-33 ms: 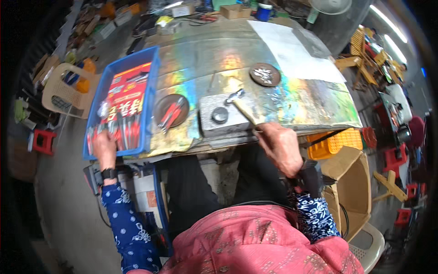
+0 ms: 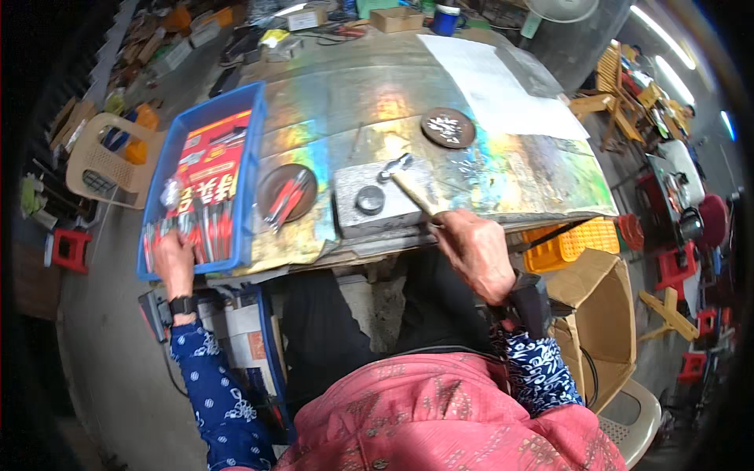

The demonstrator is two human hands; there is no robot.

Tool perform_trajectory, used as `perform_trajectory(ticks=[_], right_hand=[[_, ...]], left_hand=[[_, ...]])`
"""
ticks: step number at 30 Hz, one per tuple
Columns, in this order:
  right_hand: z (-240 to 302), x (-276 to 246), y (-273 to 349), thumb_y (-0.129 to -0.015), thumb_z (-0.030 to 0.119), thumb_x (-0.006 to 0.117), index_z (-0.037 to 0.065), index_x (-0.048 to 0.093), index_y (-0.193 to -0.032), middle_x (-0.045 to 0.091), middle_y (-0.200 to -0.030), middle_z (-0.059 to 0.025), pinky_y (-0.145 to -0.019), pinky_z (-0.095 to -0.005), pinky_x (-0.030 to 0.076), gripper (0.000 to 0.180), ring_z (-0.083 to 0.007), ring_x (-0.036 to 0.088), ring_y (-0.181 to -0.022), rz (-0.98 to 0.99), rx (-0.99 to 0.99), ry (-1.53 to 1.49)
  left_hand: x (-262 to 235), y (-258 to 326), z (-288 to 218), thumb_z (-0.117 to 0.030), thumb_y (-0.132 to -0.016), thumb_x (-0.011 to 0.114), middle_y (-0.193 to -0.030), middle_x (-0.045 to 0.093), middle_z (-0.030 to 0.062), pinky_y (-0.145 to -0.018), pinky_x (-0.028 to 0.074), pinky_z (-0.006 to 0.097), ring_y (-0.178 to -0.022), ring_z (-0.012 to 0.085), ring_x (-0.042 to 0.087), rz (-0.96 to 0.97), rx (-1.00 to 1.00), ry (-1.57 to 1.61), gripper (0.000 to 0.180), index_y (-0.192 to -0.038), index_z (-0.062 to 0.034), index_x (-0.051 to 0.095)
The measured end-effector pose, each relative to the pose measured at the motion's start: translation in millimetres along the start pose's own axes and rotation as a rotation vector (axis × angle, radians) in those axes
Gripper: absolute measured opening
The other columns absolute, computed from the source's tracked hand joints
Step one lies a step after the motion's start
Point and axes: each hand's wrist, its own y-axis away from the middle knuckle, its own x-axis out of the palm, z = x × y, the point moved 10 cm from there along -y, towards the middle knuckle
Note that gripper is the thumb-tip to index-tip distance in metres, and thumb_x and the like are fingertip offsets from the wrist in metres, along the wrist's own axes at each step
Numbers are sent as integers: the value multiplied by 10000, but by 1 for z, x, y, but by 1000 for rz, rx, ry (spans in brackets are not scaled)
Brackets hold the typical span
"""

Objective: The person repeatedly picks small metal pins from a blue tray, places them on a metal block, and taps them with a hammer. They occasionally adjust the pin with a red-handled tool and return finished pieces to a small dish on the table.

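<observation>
My right hand (image 2: 477,255) is closed around the wooden handle of a hammer (image 2: 413,193). The hammer's metal head lies over a grey block (image 2: 408,206) at the table's near edge. On that block, left of the hammer, sits a small round black piece (image 2: 370,199). My left hand (image 2: 174,259) reaches into the near end of a blue tray (image 2: 258,149), its fingers bent down among several red-and-black handled tools (image 2: 210,234). Its fingertips are partly hidden there. A brown dish (image 2: 269,184) between tray and block holds more red-handled tools (image 2: 289,200).
A second brown dish (image 2: 433,135) with small whitish pieces lies beyond the block. White sheets (image 2: 503,94) cover the table's far right. Below on the right stand a yellow crate (image 2: 577,242) and an open cardboard box (image 2: 601,322). A beige chair (image 2: 110,161) is left of the tray.
The whole view has shifted slightly, with the table a little further left. My left hand has moved slightly among the tools; my right hand keeps its hold on the hammer.
</observation>
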Motion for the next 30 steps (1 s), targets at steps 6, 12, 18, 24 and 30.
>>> perform_trajectory(ticks=[6, 12, 18, 24, 30], right_hand=[[-33, -18, -5, -860, 95, 637, 11, 656, -955, 642, -845, -197, -674, -392, 505, 129, -366, 635, -770, -71, 60, -32], [-92, -13, -22, -828, 69, 626, 11, 659, -926, 646, -849, -185, -688, -396, 499, 119, -351, 633, -774, -78, 183, 62], [-122, 26, -42, -817, 78, 607, 45, 663, -938, 639, -903, -158, -734, -426, 489, 138, -362, 618, -851, 41, 197, 127], [-132, 49, -54, -817, 68, 612, 42, 663, -952, 622, -913, -162, -743, -440, 493, 147, -371, 612, -859, 49, 190, 122], [-125, 62, -55, -757, 68, 593, 24, 599, -858, 576, -879, -184, -700, -472, 486, 110, -399, 609, -806, 86, 104, 150]], left_hand=[[0, 0, -4, -85, -754, 692, -777, 639, 203, -638, 471, 482, -763, 400, 617, 60, 11, 9, 112, -789, -13, 613], [1, -3, -6, -108, -751, 666, -753, 636, 212, -627, 464, 478, -727, 408, 613, 86, 31, -54, 111, -794, -16, 621], [-9, 1, -12, -120, -786, 596, -754, 619, 229, -639, 445, 493, -725, 425, 598, 17, 52, -53, 120, -851, -19, 602], [-31, 11, -12, -159, -891, 547, -850, 649, 195, -654, 469, 461, -704, 391, 610, -199, -3, 11, 190, -1022, -29, 589], [-49, 22, -14, -137, -957, 566, -825, 634, 51, -542, 463, 242, -636, 73, 555, -203, -190, 824, 241, -1152, 1, 601]])
